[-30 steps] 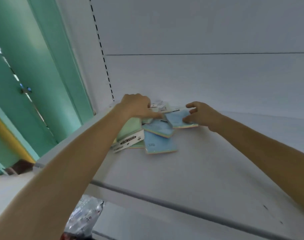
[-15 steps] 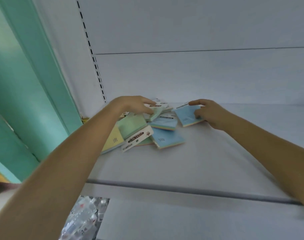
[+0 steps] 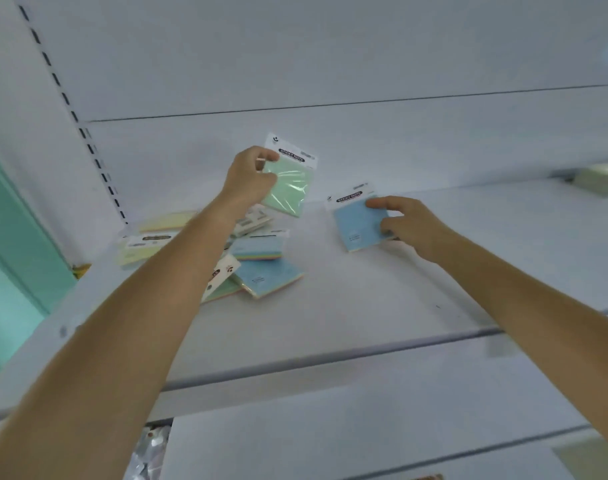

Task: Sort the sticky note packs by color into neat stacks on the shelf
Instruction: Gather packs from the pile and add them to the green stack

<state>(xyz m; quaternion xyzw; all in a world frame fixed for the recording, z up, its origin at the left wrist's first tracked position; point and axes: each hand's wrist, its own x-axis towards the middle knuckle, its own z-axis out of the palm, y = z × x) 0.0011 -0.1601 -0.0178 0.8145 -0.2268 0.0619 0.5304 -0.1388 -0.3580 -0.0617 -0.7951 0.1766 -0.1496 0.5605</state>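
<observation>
Left hand [image 3: 250,179] gripping green pack [image 3: 290,190], right hand [image 3: 411,227] blue pack [image 3: 356,227], apart, perhaps midair

The left hand [image 3: 249,178] pinches a green sticky note pack [image 3: 288,181] and holds it above the white shelf [image 3: 365,299]. The right hand [image 3: 410,225] grips a blue pack [image 3: 356,226] low over the shelf. A jumbled pile of packs [image 3: 257,268] lies beneath the left forearm.
</observation>
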